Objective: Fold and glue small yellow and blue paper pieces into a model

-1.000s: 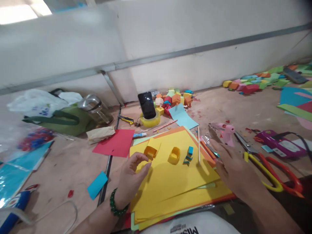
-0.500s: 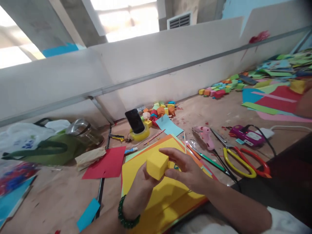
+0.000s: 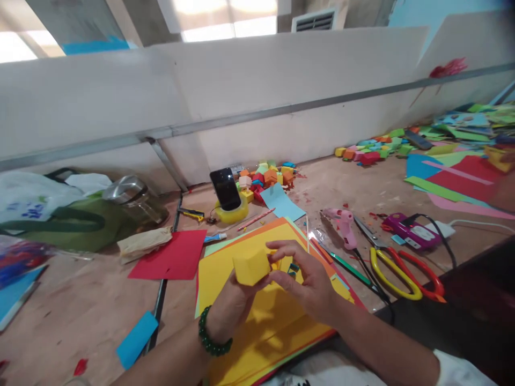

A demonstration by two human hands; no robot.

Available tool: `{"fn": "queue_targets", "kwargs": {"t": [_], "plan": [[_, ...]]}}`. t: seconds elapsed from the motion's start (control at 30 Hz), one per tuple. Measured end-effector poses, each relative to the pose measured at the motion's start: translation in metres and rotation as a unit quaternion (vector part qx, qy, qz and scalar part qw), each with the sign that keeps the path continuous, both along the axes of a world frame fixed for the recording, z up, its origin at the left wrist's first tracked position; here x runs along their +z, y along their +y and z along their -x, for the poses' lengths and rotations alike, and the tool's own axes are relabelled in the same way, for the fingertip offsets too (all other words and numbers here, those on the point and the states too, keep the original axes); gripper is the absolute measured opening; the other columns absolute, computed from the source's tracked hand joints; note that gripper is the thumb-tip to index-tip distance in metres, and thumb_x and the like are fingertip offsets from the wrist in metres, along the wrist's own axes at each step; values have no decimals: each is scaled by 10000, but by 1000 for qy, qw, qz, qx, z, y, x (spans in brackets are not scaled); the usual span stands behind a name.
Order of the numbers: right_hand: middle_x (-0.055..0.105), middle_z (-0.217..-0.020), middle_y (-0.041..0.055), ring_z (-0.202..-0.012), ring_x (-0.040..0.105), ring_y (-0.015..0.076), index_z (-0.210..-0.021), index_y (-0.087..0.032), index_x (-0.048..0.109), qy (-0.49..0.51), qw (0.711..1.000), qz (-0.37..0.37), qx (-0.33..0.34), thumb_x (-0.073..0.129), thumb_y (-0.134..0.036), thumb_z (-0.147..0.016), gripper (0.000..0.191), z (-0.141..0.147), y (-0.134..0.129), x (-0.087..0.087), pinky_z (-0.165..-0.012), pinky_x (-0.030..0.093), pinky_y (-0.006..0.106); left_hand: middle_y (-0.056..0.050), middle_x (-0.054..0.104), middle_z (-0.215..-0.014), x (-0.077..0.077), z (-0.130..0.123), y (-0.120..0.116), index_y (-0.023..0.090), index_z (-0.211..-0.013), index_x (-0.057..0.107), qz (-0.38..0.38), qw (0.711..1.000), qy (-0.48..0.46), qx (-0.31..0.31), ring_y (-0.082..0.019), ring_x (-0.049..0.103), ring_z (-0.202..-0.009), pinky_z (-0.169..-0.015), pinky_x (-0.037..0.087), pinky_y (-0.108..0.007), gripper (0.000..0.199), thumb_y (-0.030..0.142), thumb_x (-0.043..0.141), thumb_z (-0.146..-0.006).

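Holding yellow box point(image 3: 251, 267), left hand point(image 3: 236, 301), bag lettering point(image 3: 32, 210) illegible

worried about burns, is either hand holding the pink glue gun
No, the pink glue gun lies on the table, while the left hand holds a yellow paper box and the right hand is beside it.

Yellow cube point(image 3: 251, 266); pink glue gun point(image 3: 345, 225); purple box point(image 3: 414, 231); red and yellow scissor handles point(image 3: 396, 274).
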State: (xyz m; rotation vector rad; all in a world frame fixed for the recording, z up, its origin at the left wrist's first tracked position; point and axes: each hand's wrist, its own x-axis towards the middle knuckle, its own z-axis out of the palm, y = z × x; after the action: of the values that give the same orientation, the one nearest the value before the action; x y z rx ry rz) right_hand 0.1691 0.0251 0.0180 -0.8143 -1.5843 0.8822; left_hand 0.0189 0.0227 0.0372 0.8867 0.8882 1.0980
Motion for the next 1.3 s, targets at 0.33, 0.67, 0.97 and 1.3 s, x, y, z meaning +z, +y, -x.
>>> {"fn": "queue_targets", "kwargs": {"t": [0.33,0.67,0.97,1.3], "plan": [[605,-846,-2,-782,625,119,-836,-211,562,183,939,243,158,774,-455,-695,353,10,1,-5,-760,539,262,-64,717,-981,-13,8,7,175,-687,695,12,1000,-14,-6,-242,619,-902,-738,462,-323,228,282,827,-535],[671,-991,70,-823,653,156,-828,-198,596,122,974,187,43,731,-416,-735,273,13,-1,-8,-759,551,298,-77,732,-918,-22,3,5,171,-951,724,28,998,-56,-13,-271,624,-985,-897,445,-380,417,295,819,-564],[640,-826,49,-913,682,210,-849,-198,638,27,999,39,-12,625,-213,-804,49,6,0,-6,-725,557,303,-37,730,-882,-23,4,4,199,-912,713,56,996,-67,9,-206,635,-918,-889,461,-320,385,256,810,-543],[676,-924,55,-814,649,163,-1056,-219,641,-100,994,-41,-10,621,-254,-837,223,-10,0,-7,-736,553,304,-35,734,-843,-16,6,5,193,-802,720,75,996,-23,38,-211,658,-840,-769,524,-294,413,274,891,-435]]}}
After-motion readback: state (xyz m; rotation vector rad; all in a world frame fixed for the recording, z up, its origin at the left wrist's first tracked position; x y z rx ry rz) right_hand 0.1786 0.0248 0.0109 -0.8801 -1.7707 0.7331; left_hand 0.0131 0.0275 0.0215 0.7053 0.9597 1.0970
